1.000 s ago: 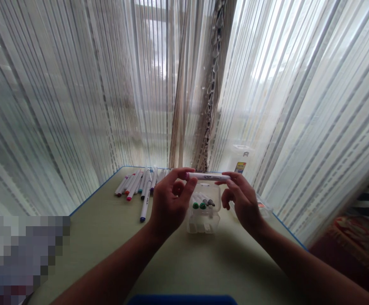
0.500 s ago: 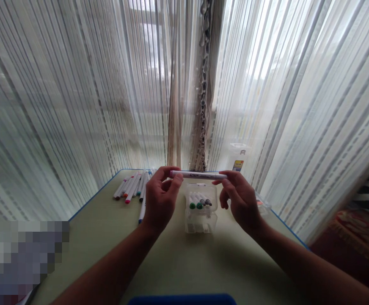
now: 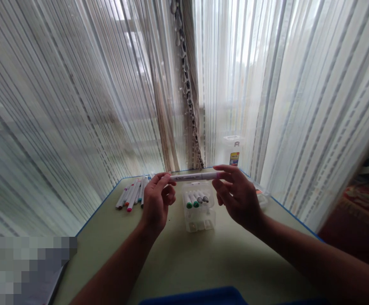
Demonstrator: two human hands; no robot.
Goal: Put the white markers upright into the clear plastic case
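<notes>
A white marker (image 3: 189,176) with dark print and a pinkish right end is held level between my hands, above the table. My left hand (image 3: 157,199) pinches its left end between thumb and fingers. At the pinkish end, my right hand (image 3: 238,195) has its fingers closed round it, with the index finger stretched along the top. Below and behind the marker stands a clear plastic case (image 3: 200,220), opened out. Several white markers (image 3: 197,198) with green and grey ends lie in its upper part.
A loose pile of white markers (image 3: 130,197) with coloured ends lies left on the pale green table (image 3: 178,262). At the back right stands a clear container (image 3: 234,148) with a label. A blue object (image 3: 197,296) is at the near edge. Sheer curtains (image 3: 124,106) hang behind.
The marker has been turned end for end: its pinkish end was at my left hand and is now at my right. The view has tilted and shifted slightly.
</notes>
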